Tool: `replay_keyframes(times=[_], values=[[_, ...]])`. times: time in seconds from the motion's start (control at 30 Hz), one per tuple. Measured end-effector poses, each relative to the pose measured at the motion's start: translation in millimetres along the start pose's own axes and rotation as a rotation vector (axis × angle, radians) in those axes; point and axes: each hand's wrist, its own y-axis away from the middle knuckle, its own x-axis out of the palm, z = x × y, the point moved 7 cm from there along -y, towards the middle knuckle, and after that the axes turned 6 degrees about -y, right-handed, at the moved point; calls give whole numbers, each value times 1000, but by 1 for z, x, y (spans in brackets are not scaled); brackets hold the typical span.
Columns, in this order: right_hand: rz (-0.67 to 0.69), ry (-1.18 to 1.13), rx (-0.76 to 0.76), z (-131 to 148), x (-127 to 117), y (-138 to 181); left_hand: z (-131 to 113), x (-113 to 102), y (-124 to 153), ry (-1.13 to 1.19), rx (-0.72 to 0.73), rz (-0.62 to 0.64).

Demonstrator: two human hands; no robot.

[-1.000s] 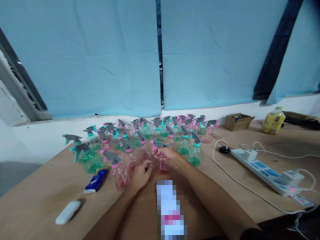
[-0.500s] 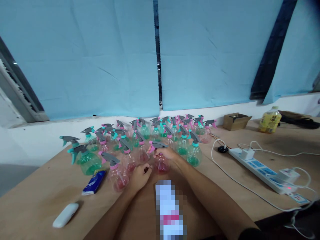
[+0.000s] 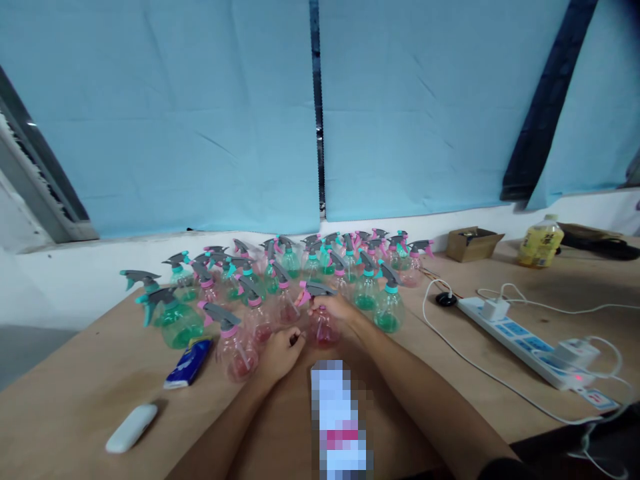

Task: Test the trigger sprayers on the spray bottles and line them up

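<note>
My right hand [image 3: 331, 308] is closed around the neck of a pink spray bottle [image 3: 324, 328], just under its grey and pink trigger head. The bottle stands upright on the table with pink liquid in it. Left of it, my left hand [image 3: 281, 352] rests on the tabletop with curled fingers, and no object shows in it. Close by that hand stands another pink spray bottle [image 3: 239, 353]. A green spray bottle [image 3: 389, 313] is to the right of my right wrist. Several more pink and green ones crowd behind.
A blue packet [image 3: 188, 363] and a white oblong case [image 3: 131, 429] lie at left. On the right are a power strip [image 3: 520, 343] with white cables, a cardboard box [image 3: 473, 245] and a yellow-labelled bottle [image 3: 541, 241]. A pixelated object [image 3: 340, 413] lies at the front.
</note>
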Motion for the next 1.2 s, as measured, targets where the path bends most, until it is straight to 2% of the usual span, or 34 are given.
replay_keyframes(times=[0.17,0.27,0.43,0.57,0.63,0.77,0.93,1.0,1.1,1.2], values=[[-17,-76,-55,3,3,1,-1,0,0,11,9,0],[-22,-40,-52,1,2,0,-2,-1,0,6,6,-1],[-125,12,-22,-1,-6,1,-4,-2,1,-3,3,-5],[-15,-59,-74,2,4,3,-5,-2,1,-7,6,-1],[-49,-40,-77,1,3,2,-5,-2,1,-15,7,-2],[-241,93,-102,-3,-10,1,-4,-1,0,-10,7,-7],[-353,288,-424,14,-13,8,-3,-1,1,-10,0,0],[-391,353,-501,16,-15,10,-2,0,1,-17,-6,12],[-385,480,-539,13,-14,10,-1,2,1,-27,-8,18],[-473,722,-554,9,-12,12,-1,1,1,-29,-4,21]])
